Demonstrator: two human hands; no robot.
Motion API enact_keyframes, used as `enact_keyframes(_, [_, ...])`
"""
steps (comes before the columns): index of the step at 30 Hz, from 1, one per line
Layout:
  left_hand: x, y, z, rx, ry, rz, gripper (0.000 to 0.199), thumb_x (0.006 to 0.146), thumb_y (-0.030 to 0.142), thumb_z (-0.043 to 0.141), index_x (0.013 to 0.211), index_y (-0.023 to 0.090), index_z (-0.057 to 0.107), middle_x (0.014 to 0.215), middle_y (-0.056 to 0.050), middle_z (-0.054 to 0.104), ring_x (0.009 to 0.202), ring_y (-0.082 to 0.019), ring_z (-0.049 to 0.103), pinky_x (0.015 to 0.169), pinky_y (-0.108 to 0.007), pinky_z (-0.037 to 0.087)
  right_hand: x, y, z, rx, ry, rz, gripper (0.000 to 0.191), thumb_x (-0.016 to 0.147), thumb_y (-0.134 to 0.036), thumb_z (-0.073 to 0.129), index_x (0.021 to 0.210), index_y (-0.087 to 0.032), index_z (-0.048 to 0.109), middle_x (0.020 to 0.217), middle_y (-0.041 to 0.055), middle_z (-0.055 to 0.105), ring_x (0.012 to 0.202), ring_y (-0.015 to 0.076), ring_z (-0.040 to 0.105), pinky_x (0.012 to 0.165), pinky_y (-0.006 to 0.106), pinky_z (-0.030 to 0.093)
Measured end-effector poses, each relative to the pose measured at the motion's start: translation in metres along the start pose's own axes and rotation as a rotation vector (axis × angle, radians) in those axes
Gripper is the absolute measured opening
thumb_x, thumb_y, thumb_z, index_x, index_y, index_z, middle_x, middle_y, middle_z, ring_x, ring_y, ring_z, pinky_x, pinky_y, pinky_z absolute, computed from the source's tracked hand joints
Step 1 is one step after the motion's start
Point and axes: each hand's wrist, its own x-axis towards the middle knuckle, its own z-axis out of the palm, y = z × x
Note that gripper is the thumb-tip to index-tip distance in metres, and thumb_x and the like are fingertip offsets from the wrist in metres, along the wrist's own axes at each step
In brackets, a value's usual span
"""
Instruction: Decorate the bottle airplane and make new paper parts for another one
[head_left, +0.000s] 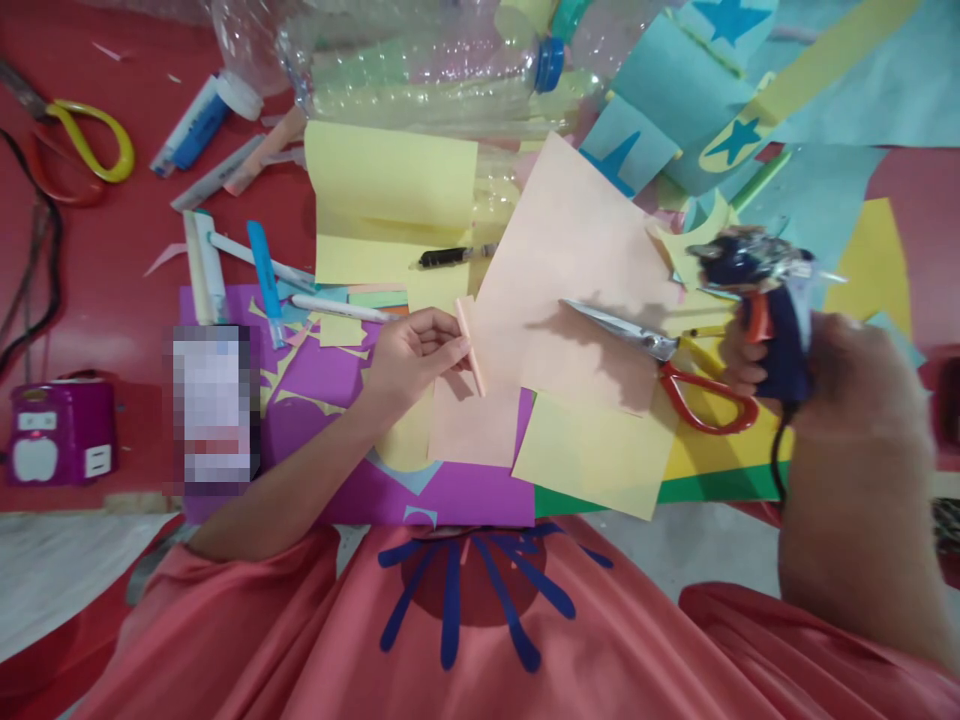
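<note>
Near the middle, my left hand (424, 355) pinches a narrow pale pink paper strip (471, 345) between thumb and fingers. At the right, my right hand (832, 370) grips a dark blue glue gun (784, 335) with an orange trigger; its nozzle end is blurred and its cord hangs down. Red-handled scissors (656, 345) lie between the hands on a large pale pink sheet (570, 240). Below that sheet is a pale yellow sheet (600, 450). A black pen (450, 257) rests on yellow paper (390, 185) above my left hand.
Clear plastic bottles (420, 75) lie along the back. Blue papers with stars (675, 90) are at the back right. Markers (262, 270), a phone (214, 405), a purple power adapter (64, 430) and yellow-handled scissors (94, 135) are on the left. Purple paper (465, 495) lies in front.
</note>
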Motion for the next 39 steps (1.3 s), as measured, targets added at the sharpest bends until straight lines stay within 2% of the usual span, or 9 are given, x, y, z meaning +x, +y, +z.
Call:
enact_keyframes(2, [0.002, 0.000, -0.001, 0.000, 0.010, 0.004, 0.022, 0.058, 0.024, 0.078, 0.064, 0.017, 0.058, 0.054, 0.005, 0.063, 0.048, -0.008, 0.062, 0.052, -0.020, 0.056, 0.002, 0.003, 0.022, 0.121, -0.136, 0.028, 0.045, 0.042, -0.049, 0.088, 0.066, -0.021, 0.061, 0.059, -0.0031, 0.054, 0.043, 0.0057, 0.046, 0.040, 0.023, 0.027])
enact_keyframes(3, [0.002, 0.000, -0.002, 0.004, 0.012, 0.010, 0.022, 0.058, 0.024, 0.078, 0.064, 0.017, 0.059, 0.054, 0.005, 0.062, 0.048, -0.008, 0.062, 0.052, -0.019, 0.056, 0.003, 0.005, 0.033, 0.157, -0.239, 0.061, 0.048, 0.040, -0.052, 0.089, 0.064, -0.021, 0.060, 0.061, -0.0035, 0.057, 0.040, 0.0043, 0.044, 0.036, 0.021, 0.022])
enact_keyframes(6, [0.004, 0.000, -0.003, 0.018, 0.017, 0.030, 0.023, 0.058, 0.025, 0.079, 0.065, 0.017, 0.059, 0.055, 0.005, 0.062, 0.048, -0.008, 0.062, 0.051, -0.019, 0.056, 0.007, 0.012, 0.061, 0.187, -0.513, 0.114, 0.041, 0.054, -0.051, 0.085, 0.068, -0.020, 0.064, 0.062, -0.0046, 0.059, 0.030, 0.0010, 0.034, 0.029, 0.020, 0.011])
enact_keyframes(8, [0.005, 0.000, -0.004, 0.021, 0.020, 0.042, 0.024, 0.057, 0.026, 0.080, 0.065, 0.017, 0.059, 0.055, 0.005, 0.062, 0.048, -0.008, 0.062, 0.051, -0.019, 0.055, 0.010, 0.017, 0.075, 0.172, -0.609, 0.071, 0.038, 0.058, -0.050, 0.082, 0.068, -0.016, 0.067, 0.059, -0.0031, 0.061, 0.028, 0.0014, 0.034, 0.027, 0.020, 0.013])
enact_keyframes(11, [0.006, -0.001, -0.004, 0.020, 0.010, 0.040, 0.023, 0.057, 0.025, 0.079, 0.065, 0.017, 0.060, 0.055, 0.006, 0.063, 0.048, -0.008, 0.062, 0.051, -0.018, 0.054, 0.014, 0.024, 0.089, 0.187, -0.584, -0.063, 0.030, 0.066, -0.043, 0.075, 0.065, -0.014, 0.068, 0.060, 0.0003, 0.065, 0.029, 0.0023, 0.038, 0.029, 0.020, 0.022])
enact_keyframes(14, [0.004, 0.000, -0.003, 0.025, -0.023, 0.022, 0.022, 0.057, 0.025, 0.081, 0.069, 0.016, 0.064, 0.056, 0.006, 0.064, 0.048, -0.007, 0.062, 0.052, -0.016, 0.053, 0.015, 0.031, 0.094, 0.135, -0.549, -0.122, 0.023, 0.070, -0.036, 0.070, 0.064, -0.014, 0.067, 0.053, 0.0013, 0.063, 0.031, 0.0054, 0.043, 0.031, 0.020, 0.029])
enact_keyframes(20, [0.000, -0.001, -0.002, 0.080, -0.040, 0.023, 0.028, 0.057, 0.025, 0.083, 0.079, 0.016, 0.069, 0.060, 0.006, 0.066, 0.051, -0.006, 0.061, 0.054, -0.015, 0.052, 0.016, 0.040, 0.088, 0.002, -0.476, -0.159, 0.022, 0.070, -0.039, 0.070, 0.064, -0.019, 0.065, 0.047, -0.0001, 0.057, 0.033, 0.0101, 0.045, 0.029, 0.024, 0.029])
enact_keyframes(23, [-0.002, -0.001, 0.000, 0.100, -0.027, 0.022, 0.026, 0.057, 0.025, 0.082, 0.078, 0.017, 0.068, 0.060, 0.005, 0.065, 0.052, -0.007, 0.060, 0.054, -0.016, 0.051, 0.016, 0.041, 0.087, -0.029, -0.441, -0.153, 0.026, 0.069, -0.043, 0.071, 0.060, -0.020, 0.062, 0.047, 0.0001, 0.055, 0.034, 0.0105, 0.044, 0.030, 0.025, 0.029])
enact_keyframes(39, [-0.006, 0.001, 0.001, 0.156, -0.092, 0.038, 0.020, 0.064, 0.025, 0.075, 0.081, 0.017, 0.069, 0.061, 0.003, 0.066, 0.053, -0.009, 0.063, 0.053, -0.019, 0.053, 0.015, 0.044, 0.087, -0.098, -0.489, -0.112, 0.030, 0.069, -0.045, 0.069, 0.055, -0.021, 0.060, 0.044, -0.0007, 0.053, 0.034, 0.0102, 0.043, 0.034, 0.026, 0.032])
